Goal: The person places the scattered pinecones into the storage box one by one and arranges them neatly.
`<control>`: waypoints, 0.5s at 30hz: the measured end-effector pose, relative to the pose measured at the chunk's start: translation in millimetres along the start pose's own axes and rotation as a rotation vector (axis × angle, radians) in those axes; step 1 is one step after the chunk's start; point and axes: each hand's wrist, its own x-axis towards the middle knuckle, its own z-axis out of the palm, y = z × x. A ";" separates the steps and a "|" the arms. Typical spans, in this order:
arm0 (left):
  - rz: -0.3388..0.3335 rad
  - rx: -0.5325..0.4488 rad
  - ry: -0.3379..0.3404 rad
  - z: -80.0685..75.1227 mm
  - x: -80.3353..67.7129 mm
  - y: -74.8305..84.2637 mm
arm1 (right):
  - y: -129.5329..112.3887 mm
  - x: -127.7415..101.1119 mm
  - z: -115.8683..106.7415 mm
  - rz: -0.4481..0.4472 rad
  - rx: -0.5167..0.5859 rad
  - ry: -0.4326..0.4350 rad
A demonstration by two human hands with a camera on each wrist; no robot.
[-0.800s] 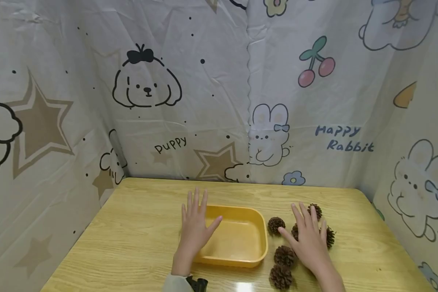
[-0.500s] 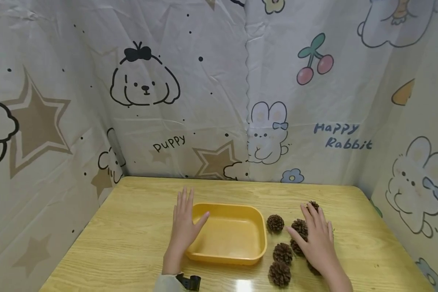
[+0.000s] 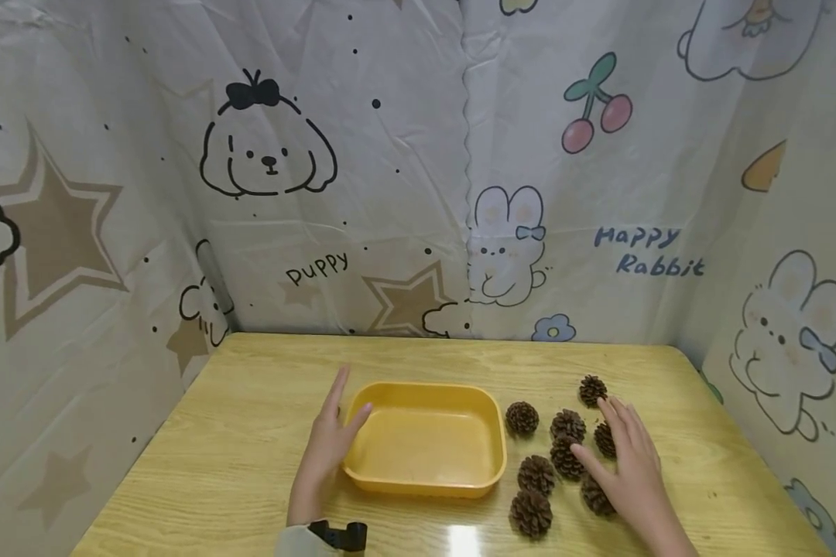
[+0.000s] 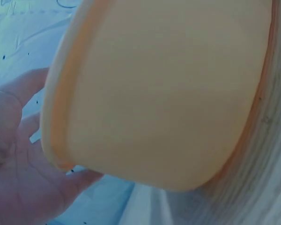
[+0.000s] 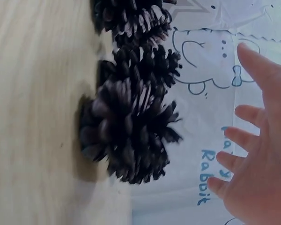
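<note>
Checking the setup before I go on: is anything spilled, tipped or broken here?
Nothing stands out. The yellow tray sits flat and empty, and the pine cones lie loose on the table beside it, whole.

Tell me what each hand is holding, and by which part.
Nothing is gripped. The left hand rests against the yellow tray at its left rim; the right hand hovers open over the pine cones.

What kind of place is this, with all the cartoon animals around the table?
Probably a small screened-off tabletop booth, not an ordinary room. A wooden table is walled on three sides by cartoon-printed sheets. On it sit only a yellow tray and pine cones, with the left hand and right hand beside them.
</note>
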 end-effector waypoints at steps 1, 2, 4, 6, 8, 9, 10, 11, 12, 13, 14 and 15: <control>-0.012 -0.024 -0.015 -1.1 0.2 -1.3 | 1.6 -1.3 -0.4 0.001 0.010 -0.009; -0.027 -0.057 -0.029 -1.9 0.3 -2.3 | 3.1 -2.8 -0.8 0.004 0.018 -0.020; -0.047 -0.134 -0.055 -3.3 0.8 -4.3 | 6.0 -5.7 -1.7 0.006 0.031 -0.041; -0.072 -0.220 -0.079 -4.0 0.6 -7.1 | 8.9 -9.2 -2.9 0.009 0.048 -0.066; -0.100 -0.306 -0.096 -4.4 -0.1 -10.5 | 12.0 -12.7 -3.8 0.020 0.058 -0.095; -0.108 -0.337 -0.103 -4.7 -0.2 -12.5 | 13.4 -14.3 -4.3 0.027 0.064 -0.109; -0.116 -0.358 -0.109 -4.9 -0.3 -14.7 | 14.6 -15.7 -4.8 0.034 0.066 -0.125; -0.122 -0.378 -0.113 -5.2 -0.6 -16.7 | 16.0 -17.3 -5.1 0.040 0.065 -0.140; -0.121 -0.391 -0.117 -5.4 -0.6 -19.1 | 17.0 -18.6 -5.4 0.050 0.062 -0.159; -0.117 -0.388 -0.119 -5.5 -0.4 -20.9 | 18.2 -20.1 -5.5 0.055 0.060 -0.170; -0.117 -0.388 -0.120 -5.5 -0.1 -23.0 | 19.4 -21.5 -5.6 0.060 0.060 -0.182; -0.116 -0.389 -0.125 -5.4 0.0 -24.9 | 20.3 -22.9 -5.9 0.065 0.058 -0.194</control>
